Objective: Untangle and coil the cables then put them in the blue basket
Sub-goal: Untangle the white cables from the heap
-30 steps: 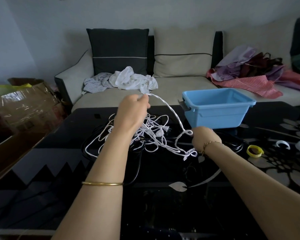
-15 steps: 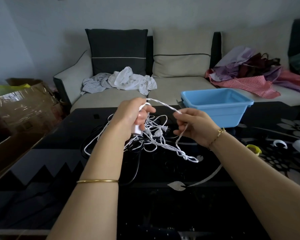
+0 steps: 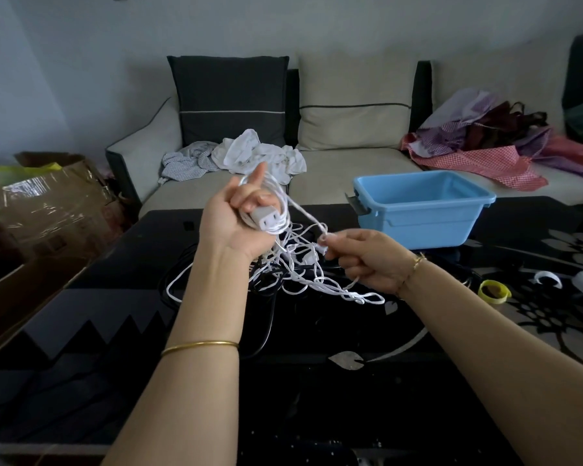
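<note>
Nearest the camera, two bare forearms reach forward over a black glass table with grey leaf and flower patterns (image 3: 122, 307); the left forearm carries a thin gold bangle (image 3: 199, 345), the right wrist a fine gold chain bracelet (image 3: 414, 265). The left hand (image 3: 239, 218) is raised palm-up at about eleven o'clock from the table centre, its lower fingers curled round several turns of thin white cable (image 3: 300, 267) and a pale grey two-hole connector plug (image 3: 267, 220), with the index finger pointing upward. The right hand (image 3: 367, 258), at about one o'clock and lower, has its fingers closed, thumb and forefinger pinching a strand of the same white cable that runs taut up to the left hand. The remainder of the white cable lies in a loose tangle on the table beneath and between the hands, lying over dark loops of black cable (image 3: 266, 288). At three o'clock on the table sits a yellow ring-shaped tape roll (image 3: 493, 291). The blue rectangular plastic basket (image 3: 418, 227) stands on the table's far edge at two o'clock, holding no cable. Beyond it stands a beige fabric sofa (image 3: 350, 163) strewn with crumpled white clothing (image 3: 260, 156); a brown cardboard box (image 3: 48, 203) sits at nine o'clock.
</note>
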The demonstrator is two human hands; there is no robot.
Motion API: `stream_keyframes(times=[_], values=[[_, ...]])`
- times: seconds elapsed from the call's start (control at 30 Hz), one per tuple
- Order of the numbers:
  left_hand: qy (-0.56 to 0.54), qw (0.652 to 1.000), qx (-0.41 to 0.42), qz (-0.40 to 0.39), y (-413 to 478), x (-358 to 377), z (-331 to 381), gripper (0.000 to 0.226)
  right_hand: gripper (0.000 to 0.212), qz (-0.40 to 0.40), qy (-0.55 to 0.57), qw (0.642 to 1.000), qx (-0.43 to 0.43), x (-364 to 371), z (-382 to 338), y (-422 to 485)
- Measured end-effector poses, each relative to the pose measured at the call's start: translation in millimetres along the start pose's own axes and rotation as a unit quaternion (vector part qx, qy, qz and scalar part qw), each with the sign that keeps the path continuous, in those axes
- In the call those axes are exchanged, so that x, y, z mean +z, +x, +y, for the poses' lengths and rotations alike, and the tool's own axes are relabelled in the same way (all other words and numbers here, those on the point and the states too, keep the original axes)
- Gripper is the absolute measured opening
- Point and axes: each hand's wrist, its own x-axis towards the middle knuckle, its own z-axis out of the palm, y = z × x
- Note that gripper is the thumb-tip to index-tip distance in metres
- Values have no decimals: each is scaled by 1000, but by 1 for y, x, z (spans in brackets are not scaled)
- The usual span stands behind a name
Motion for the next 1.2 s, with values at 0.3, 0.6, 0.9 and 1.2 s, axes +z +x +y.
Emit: stream_keyframes(times=[0.3, 0.6, 0.9, 1.2], values=[[17, 987, 161, 20, 16, -14, 6, 41, 20, -85, -302, 946, -80, 39, -9, -21], [301, 904, 289, 100, 20, -12, -11, 23, 33, -170, -332, 926, -51, 43, -26, -33], [823, 495, 275, -31, 7, -11, -24, 31, 16, 79, -524, 813, -240, 29, -52, -40], [782, 617, -47, -70, -2, -4, -31, 47, 23, 281, -578, 697, -318, 9, -45, -23]])
